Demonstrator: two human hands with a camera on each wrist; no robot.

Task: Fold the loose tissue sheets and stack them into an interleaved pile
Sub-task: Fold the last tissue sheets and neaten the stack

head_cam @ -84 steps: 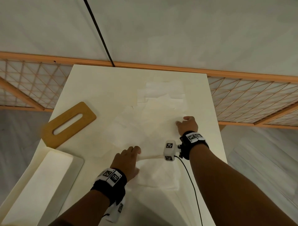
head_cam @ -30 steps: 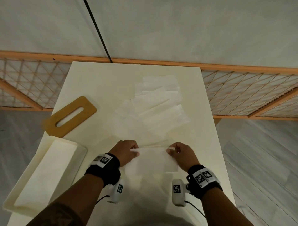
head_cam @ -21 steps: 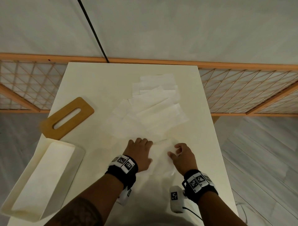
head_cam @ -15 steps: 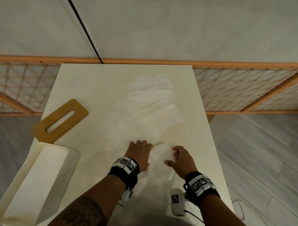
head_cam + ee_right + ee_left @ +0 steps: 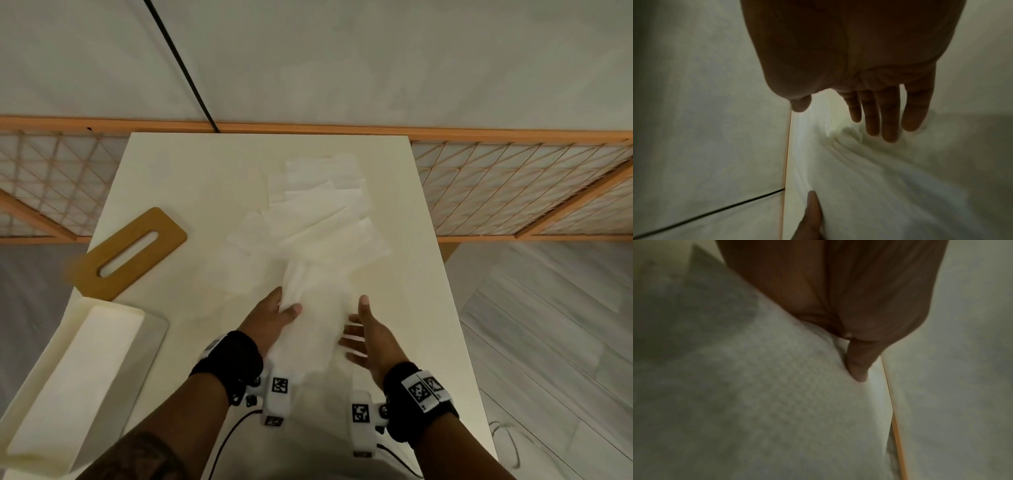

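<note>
A white tissue sheet (image 5: 313,318) stands crumpled and raised off the table between my hands, and it fills the left wrist view (image 5: 756,394). My left hand (image 5: 286,305) pinches its left edge, the thumb (image 5: 857,368) lying on top of the paper. My right hand (image 5: 356,325) has straight, spread fingers (image 5: 888,116) that touch the sheet's (image 5: 890,170) right side. Several loose tissue sheets (image 5: 318,209) lie overlapping farther back on the cream table (image 5: 191,171).
A wooden lid (image 5: 130,253) with a slot lies at the table's left edge. A white tissue box (image 5: 72,380) sits at the near left corner. An orange lattice screen (image 5: 513,185) stands behind the table, and grey floor (image 5: 548,325) lies to the right.
Half a second ago both hands lay on a small sheet near the front edge. Now the left hand pinches the sheet, which stands raised and crumpled, and the right hand's fingers have straightened.
</note>
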